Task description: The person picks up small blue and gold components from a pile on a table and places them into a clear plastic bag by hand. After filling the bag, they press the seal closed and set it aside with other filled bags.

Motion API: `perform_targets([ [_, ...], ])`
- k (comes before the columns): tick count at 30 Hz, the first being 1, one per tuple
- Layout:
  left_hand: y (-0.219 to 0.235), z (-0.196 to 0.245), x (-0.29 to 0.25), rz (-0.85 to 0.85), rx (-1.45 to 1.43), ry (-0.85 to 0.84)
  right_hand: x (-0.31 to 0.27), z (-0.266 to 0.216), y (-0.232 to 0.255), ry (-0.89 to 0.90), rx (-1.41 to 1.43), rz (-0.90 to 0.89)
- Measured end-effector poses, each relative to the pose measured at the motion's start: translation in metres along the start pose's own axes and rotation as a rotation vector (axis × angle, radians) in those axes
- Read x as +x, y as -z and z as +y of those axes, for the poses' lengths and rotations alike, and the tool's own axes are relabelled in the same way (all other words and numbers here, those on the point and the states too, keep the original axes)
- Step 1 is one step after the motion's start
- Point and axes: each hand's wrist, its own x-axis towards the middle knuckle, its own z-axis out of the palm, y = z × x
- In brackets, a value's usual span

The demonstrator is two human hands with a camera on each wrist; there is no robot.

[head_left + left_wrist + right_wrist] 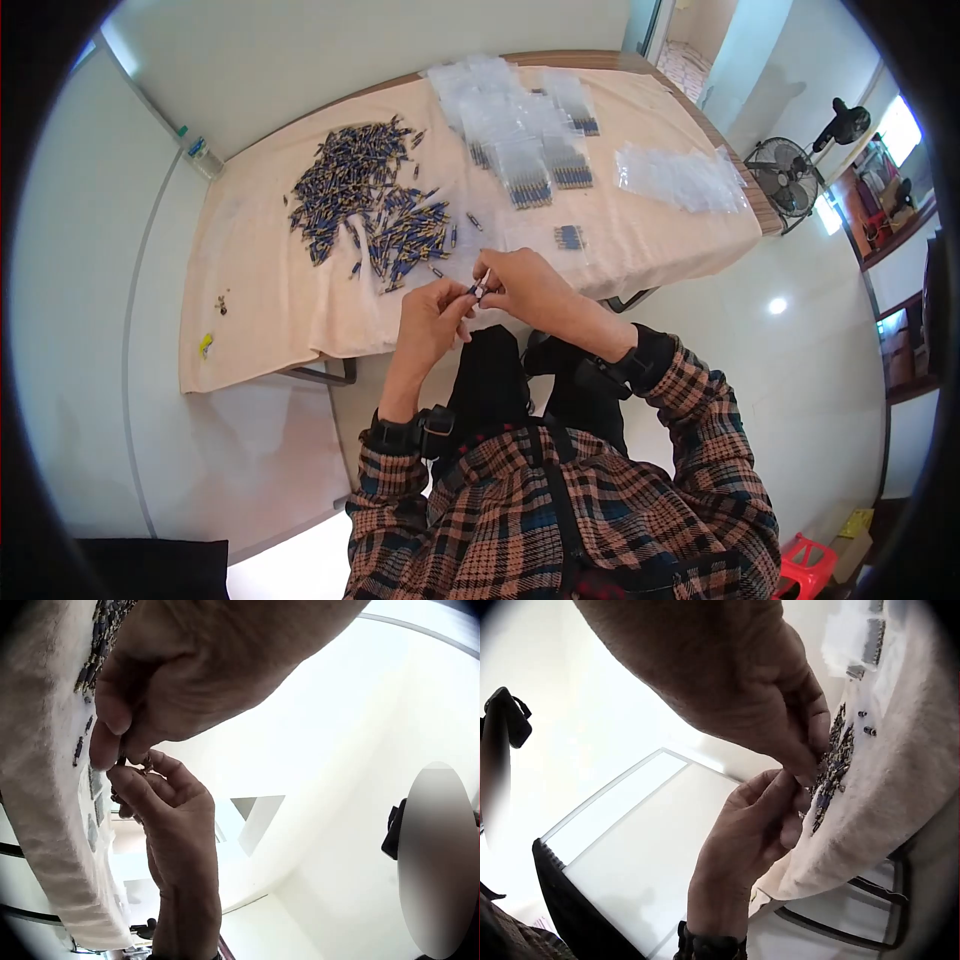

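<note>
Though slim, brassy-tipped pieces (477,291) in hands (432,315) (525,287)

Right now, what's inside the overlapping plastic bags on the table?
Rows of small blue pieces show inside the overlapping bags; what the lower ones hold is partly covered.

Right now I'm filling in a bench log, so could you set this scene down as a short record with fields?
Left hand: fingertips pinched at a small dark part
Right hand: pinching there too, meeting the left
Loose pile: many blue-and-gold parts, left side
Filled bags: clear, overlapping, far side
Flat bags: right of the filled ones
Cloth: pale, draped over the table
Exact counts: cannot tell
</note>
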Motion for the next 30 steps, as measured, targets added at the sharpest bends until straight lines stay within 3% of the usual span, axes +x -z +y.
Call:
perform_targets([
  [3,0.004,0.002,-0.001,-0.065,-0.091,0.068,0.001,-0.005,0.006,-0.005,-0.001,-0.018],
  [7,0.007,0.0,-0.003,-0.09,-0.107,0.066,0.001,0.0,0.002,0.138,-0.037,0.021],
  [11,0.007,-0.017,-0.003,-0.108,-0.305,0.107,0.001,0.003,0.002,0.063,0.184,0.051],
  [14,0.005,-0.022,-0.005,-0.052,-0.417,0.093,0.002,0.002,0.005,-0.204,0.555,0.173],
  [18,-0.004,-0.022,-0.002,0.031,-0.514,0.033,0.005,0.015,0.001,-0.237,0.797,0.177],
  [23,-0.017,-0.015,0.002,0.137,-0.547,-0.062,0.001,0.019,-0.006,-0.259,0.779,0.164],
  [26,-0.022,-0.016,0.003,0.109,-0.536,-0.061,-0.002,0.02,-0.011,-0.142,0.677,0.177],
  [30,-0.024,-0.015,0.002,0.072,-0.525,-0.032,-0.007,0.012,-0.004,-0.222,0.659,0.128],
])
